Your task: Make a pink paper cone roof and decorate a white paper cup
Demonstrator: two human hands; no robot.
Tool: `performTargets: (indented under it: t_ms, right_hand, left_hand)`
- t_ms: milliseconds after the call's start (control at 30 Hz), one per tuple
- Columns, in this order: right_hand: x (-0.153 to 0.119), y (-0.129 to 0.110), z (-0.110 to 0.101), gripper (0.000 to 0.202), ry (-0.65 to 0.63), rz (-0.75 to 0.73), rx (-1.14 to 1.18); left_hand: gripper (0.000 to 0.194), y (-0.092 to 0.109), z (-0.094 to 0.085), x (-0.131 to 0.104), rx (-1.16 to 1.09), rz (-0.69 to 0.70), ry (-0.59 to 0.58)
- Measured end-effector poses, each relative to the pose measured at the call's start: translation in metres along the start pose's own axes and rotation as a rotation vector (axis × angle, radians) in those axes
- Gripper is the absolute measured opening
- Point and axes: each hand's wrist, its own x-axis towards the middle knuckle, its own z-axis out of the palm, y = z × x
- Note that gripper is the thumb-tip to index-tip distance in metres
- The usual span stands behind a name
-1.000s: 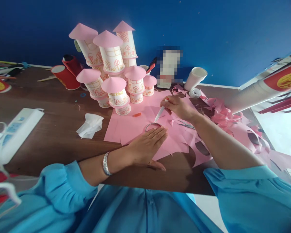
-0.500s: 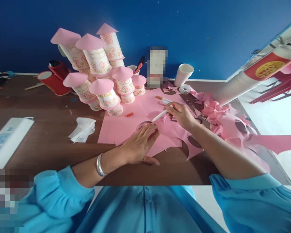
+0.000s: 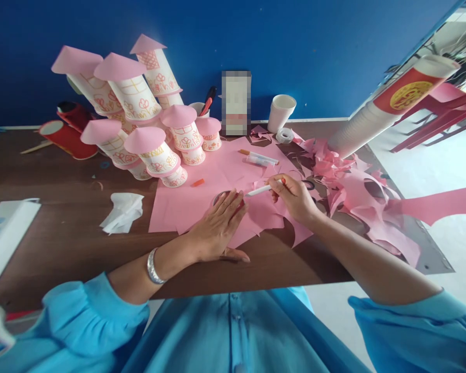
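Observation:
My left hand (image 3: pixel 219 228) lies flat with its fingers stretched over a round, dark-rimmed object (image 3: pixel 218 197) on the pink paper (image 3: pixel 202 176); most of that object is hidden. My right hand (image 3: pixel 293 197) is closed round a white pen (image 3: pixel 264 189), whose tip points left beside my left fingertips. Two markers (image 3: pixel 259 157) lie on the paper behind the pen. An orange cap (image 3: pixel 198 183) rests on the paper further left. Whether the pen tip touches the paper is too small to tell.
Decorated paper-cup towers (image 3: pixel 151 155) with pink cone roofs stand at the back left, near red cups (image 3: pixel 68 139). A crumpled tissue (image 3: pixel 122 212) lies left. Pink scraps (image 3: pixel 368 202), a tape roll (image 3: pixel 285 135) and a leaning cup stack (image 3: pixel 373 122) are to the right.
The view has shifted slightly. My right hand and the pen have moved a little away from my left hand, which stays over the round object.

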Motion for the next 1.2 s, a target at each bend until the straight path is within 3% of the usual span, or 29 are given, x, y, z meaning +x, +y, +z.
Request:
performTargets:
  t_ms: [267, 567, 767, 967, 1067, 1200]
  right_hand:
    - [-0.023, 0.001, 0.003, 0.048, 0.03, -0.047, -0.078]
    - [-0.061, -0.014, 0.006, 0.018, 0.018, -0.402, -0.487]
    - [-0.079, -0.02, 0.018, 0.014, -0.01, -0.597, -0.644]
    - [-0.089, -0.026, 0.031, 0.013, -0.036, -0.671, -0.625]
    - [-0.097, -0.031, 0.023, 0.016, -0.017, -0.694, -0.503]
    - [-0.107, -0.036, -0.003, 0.031, 0.132, -0.805, -0.493]
  left_hand:
    - [0.137, 0.0, 0.002, 0.002, 0.025, -0.025, -0.004]
    - [0.133, 0.006, -0.007, 0.007, 0.069, -0.1, -0.129]
    - [0.133, 0.006, -0.005, 0.006, 0.15, -0.054, -0.08]
    - [0.13, 0.005, -0.002, 0.004, 0.221, -0.032, -0.033]
    - [0.13, 0.004, -0.001, 0.004, 0.221, -0.022, -0.012]
    - [0.133, 0.003, -0.001, 0.004, 0.175, -0.012, -0.008]
